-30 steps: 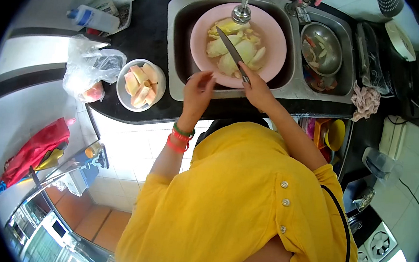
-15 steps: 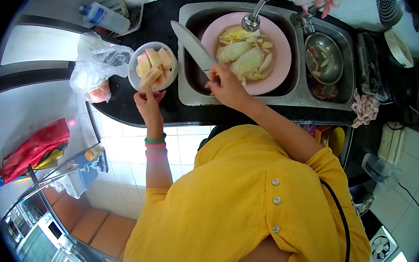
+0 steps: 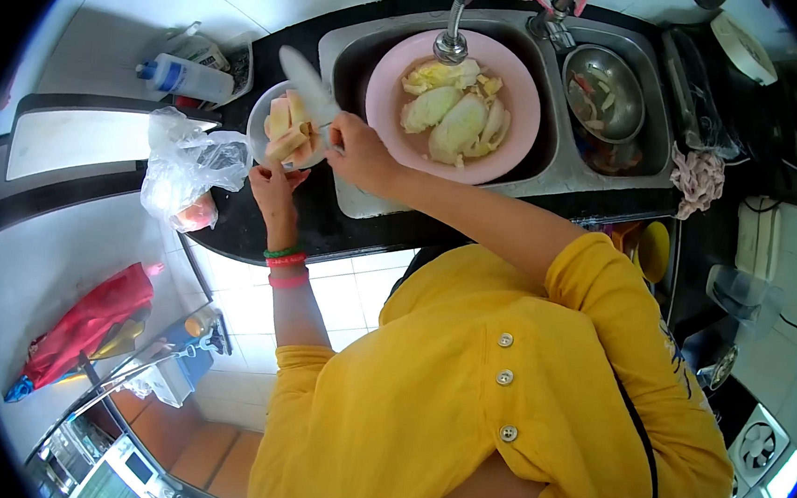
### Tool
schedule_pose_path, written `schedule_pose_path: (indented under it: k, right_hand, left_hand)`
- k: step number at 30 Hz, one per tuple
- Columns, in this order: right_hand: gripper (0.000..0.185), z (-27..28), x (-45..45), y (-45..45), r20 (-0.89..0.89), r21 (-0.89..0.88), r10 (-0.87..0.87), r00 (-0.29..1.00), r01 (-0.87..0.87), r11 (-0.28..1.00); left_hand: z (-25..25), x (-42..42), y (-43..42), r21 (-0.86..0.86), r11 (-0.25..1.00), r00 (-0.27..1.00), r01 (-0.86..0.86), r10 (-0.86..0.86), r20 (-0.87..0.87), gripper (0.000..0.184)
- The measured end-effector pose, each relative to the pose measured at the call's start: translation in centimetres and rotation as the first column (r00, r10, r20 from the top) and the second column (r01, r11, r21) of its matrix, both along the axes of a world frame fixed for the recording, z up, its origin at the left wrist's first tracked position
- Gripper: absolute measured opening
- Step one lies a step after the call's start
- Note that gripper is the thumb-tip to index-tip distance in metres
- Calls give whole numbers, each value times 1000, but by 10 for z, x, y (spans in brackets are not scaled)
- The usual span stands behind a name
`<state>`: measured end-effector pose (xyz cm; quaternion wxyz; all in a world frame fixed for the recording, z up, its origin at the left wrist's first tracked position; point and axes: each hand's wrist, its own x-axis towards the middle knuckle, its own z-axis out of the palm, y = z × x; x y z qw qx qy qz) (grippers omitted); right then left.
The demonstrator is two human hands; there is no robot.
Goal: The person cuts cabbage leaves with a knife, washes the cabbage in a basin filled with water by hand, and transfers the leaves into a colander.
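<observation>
My right hand [image 3: 361,155] grips a knife [image 3: 309,85], its broad blade tilted up to the left over the right side of a white bowl [image 3: 260,126]. Pale, pink-edged cut chunks [image 3: 282,114] are heaped in the bowl on the black counter. At the bowl's near rim, my left hand [image 3: 274,200] has its fingers closed on the lower end of one pale chunk [image 3: 287,147]. The fingertips are partly hidden. Right of the knife, a pink basin [image 3: 383,107] in the sink holds pale leafy cabbage pieces [image 3: 458,127] in water.
A metal faucet [image 3: 451,42] hangs over the basin. In the smaller sink lies a steel bowl [image 3: 607,92] with scraps. Left of the white bowl sit a plastic bag [image 3: 190,162] and a white bottle [image 3: 187,77]. A crumpled cloth [image 3: 697,182] lies at the right counter edge.
My right hand has moved left with the knife, from beside the basin to the white bowl. My left hand stays at the bowl's near rim. The view has shifted slightly.
</observation>
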<state>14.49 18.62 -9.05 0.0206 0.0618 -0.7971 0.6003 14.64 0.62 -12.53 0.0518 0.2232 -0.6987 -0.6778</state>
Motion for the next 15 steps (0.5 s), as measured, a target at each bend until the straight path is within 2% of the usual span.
schedule_pose_path:
  k: [2, 4, 6, 8, 10, 11, 12, 14, 15]
  right_hand:
    - [24, 3, -5, -7, 64, -19, 29, 998, -28, 999]
    - [25, 9, -9, -12, 199, -63, 28, 980, -16, 998]
    - [25, 5, -12, -24, 142, -46, 28, 990, -22, 999]
    - [25, -1, -11, -35, 92, -31, 27, 995, -24, 999]
    - [28, 3, -6, -41, 7, 131, 109, 994, -108, 985]
    - [28, 5, -4, -45, 11, 127, 93, 996, -94, 987]
    - [31, 6, -3, -48, -10, 210, 136, 991, -131, 969]
    - [39, 6, -4, -57, -13, 384, 201, 979, -181, 905]
    - [38, 10, -7, -53, 18, 485, 310, 950, -279, 829]
  left_hand:
    - [-1, -4, -9, 6, 999, 998, 44, -45, 48, 29]
    - [-2, -7, -15, -2, 999, 998, 43, -42, 54, 29]
    - [-3, -11, -21, -10, 999, 997, 44, -43, 62, 29]
    - [-4, -15, -31, -110, 992, 997, 59, -52, 65, 28]
    - [-15, -26, -45, -141, 990, 998, 25, -16, 61, 28]
    - [-21, -31, -51, -168, 986, 998, -17, 27, 58, 28]
    - [-14, -31, -47, -189, 982, 997, 0, 15, 78, 30]
    - [-14, -37, -55, -307, 951, 992, 34, 6, 129, 33]
    - [-20, -42, -64, -266, 962, 990, 67, -30, 140, 37]
